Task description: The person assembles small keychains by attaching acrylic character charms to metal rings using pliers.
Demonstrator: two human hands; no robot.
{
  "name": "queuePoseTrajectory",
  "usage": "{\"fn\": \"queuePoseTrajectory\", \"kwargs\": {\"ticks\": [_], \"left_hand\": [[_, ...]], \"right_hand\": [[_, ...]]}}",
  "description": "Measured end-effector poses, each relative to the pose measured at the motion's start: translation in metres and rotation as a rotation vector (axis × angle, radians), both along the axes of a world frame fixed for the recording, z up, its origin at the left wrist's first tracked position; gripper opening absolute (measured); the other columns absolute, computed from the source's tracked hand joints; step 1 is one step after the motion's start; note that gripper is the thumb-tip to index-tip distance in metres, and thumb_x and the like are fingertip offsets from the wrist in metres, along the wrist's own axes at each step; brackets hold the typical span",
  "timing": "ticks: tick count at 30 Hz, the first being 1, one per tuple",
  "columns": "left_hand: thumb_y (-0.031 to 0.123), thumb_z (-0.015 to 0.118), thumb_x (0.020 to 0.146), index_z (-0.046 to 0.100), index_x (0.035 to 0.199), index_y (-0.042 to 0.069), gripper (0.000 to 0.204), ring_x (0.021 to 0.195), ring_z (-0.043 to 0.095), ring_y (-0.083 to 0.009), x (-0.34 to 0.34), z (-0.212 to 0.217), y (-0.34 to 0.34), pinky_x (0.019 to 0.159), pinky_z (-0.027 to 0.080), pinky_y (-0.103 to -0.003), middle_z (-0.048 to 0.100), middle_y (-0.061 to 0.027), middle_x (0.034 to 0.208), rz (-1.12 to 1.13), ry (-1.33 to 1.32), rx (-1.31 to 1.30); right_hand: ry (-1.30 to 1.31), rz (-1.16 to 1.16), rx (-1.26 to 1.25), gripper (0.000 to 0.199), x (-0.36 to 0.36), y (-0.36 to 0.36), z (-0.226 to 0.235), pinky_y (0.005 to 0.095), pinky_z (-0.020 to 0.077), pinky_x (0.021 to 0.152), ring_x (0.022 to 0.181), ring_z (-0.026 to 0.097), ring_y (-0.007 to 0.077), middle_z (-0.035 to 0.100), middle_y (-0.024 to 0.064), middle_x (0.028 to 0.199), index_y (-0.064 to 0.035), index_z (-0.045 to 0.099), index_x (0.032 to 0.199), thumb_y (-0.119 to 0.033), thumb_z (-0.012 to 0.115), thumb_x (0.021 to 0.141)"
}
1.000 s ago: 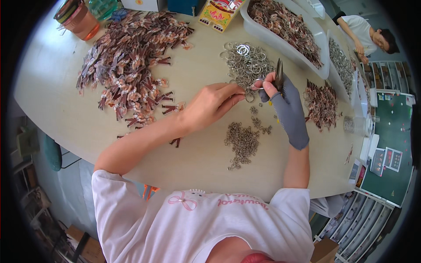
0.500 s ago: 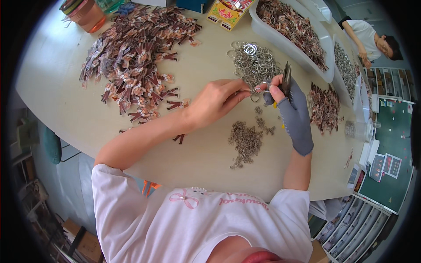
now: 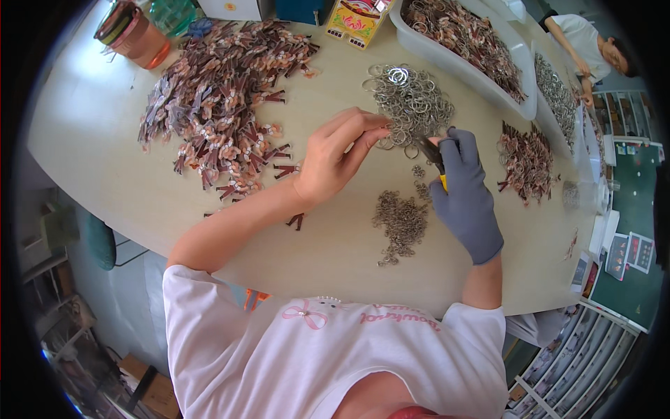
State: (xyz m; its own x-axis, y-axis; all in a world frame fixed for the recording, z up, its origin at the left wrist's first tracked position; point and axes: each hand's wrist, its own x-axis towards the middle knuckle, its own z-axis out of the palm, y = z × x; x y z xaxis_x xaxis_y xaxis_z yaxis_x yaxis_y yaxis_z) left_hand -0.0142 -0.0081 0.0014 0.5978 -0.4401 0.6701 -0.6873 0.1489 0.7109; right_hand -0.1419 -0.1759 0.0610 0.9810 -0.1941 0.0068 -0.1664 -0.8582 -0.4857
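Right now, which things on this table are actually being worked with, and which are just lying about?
In use:
left hand pinching at the key ring pile
gloved right hand gripping pliers
small chain heap just below the hands

Lying about:
brown charm pile
grey trays
orange jar
colourful box

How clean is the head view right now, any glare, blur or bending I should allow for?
Head view: sharp at centre, even soft light, faint shadows under the bare left hand and grey-gloved right hand; the pale round tabletop edge bends strongly; black fisheye corners; no glare on the pile of silver metal rings.
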Motion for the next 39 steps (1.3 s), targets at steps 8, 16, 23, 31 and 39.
{"fn": "queuePoseTrajectory", "kwargs": {"ticks": [8, 16, 23, 31, 39], "left_hand": [[-0.013, 0.065, 0.08, 0.058, 0.094, -0.008, 0.017, 0.071, 0.063, -0.0264, 0.002, 0.001, 0.006, 0.063, 0.05, -0.032, 0.066, -0.0191, 0.087, -0.031, -0.226, -0.002], [-0.006, 0.07, 0.076, 0.06, 0.093, -0.005, 0.019, 0.066, 0.058, -0.0247, 0.002, -0.001, 0.002, 0.057, 0.047, -0.032, 0.065, -0.0148, 0.086, -0.009, -0.272, -0.097], [-0.007, 0.07, 0.075, 0.06, 0.091, -0.006, 0.019, 0.064, 0.058, -0.0254, 0.005, -0.001, 0.005, 0.056, 0.048, -0.032, 0.065, -0.0155, 0.084, -0.057, -0.263, -0.085], [-0.008, 0.071, 0.074, 0.06, 0.091, -0.007, 0.02, 0.063, 0.06, -0.0263, 0.004, 0.002, 0.006, 0.056, 0.049, -0.032, 0.066, -0.017, 0.083, -0.076, -0.287, -0.08], [-0.012, 0.066, 0.078, 0.057, 0.097, -0.008, 0.021, 0.066, 0.062, -0.027, 0.006, 0.003, 0.011, 0.059, 0.051, -0.033, 0.068, -0.0195, 0.086, -0.116, -0.3, -0.027]], "right_hand": [[-0.092, -0.04, -0.37, 0.047, 0.003, 0.039, 0.012, 0.0442, 0.0455, 0.087, 0.1, 0.054, 0.0302, 0.049, 0.0099, 0.109, -0.009, 0.051, 0.114, -0.01, 0.072, 0.072], [-0.067, -0.029, -0.404, 0.043, 0.004, 0.048, 0.011, 0.0436, 0.0464, 0.081, 0.091, 0.056, 0.0277, 0.049, 0.0088, 0.1, -0.0105, 0.05, 0.111, -0.013, 0.072, 0.074], [-0.034, 0.02, -0.418, 0.042, 0.003, 0.044, 0.014, 0.0404, 0.0474, 0.07, 0.088, 0.056, 0.0264, 0.049, 0.0086, 0.097, -0.0119, 0.05, 0.11, -0.015, 0.072, 0.074], [-0.076, 0.027, -0.418, 0.032, 0.001, 0.044, 0.015, 0.0399, 0.0465, 0.068, 0.076, 0.057, 0.0247, 0.051, 0.0068, 0.084, -0.0107, 0.049, 0.102, -0.017, 0.069, 0.077], [-0.115, 0.081, -0.38, 0.029, 0.002, 0.043, 0.009, 0.0377, 0.0482, 0.064, 0.071, 0.059, 0.0231, 0.054, 0.0062, 0.076, -0.009, 0.047, 0.095, -0.017, 0.068, 0.078]]}}
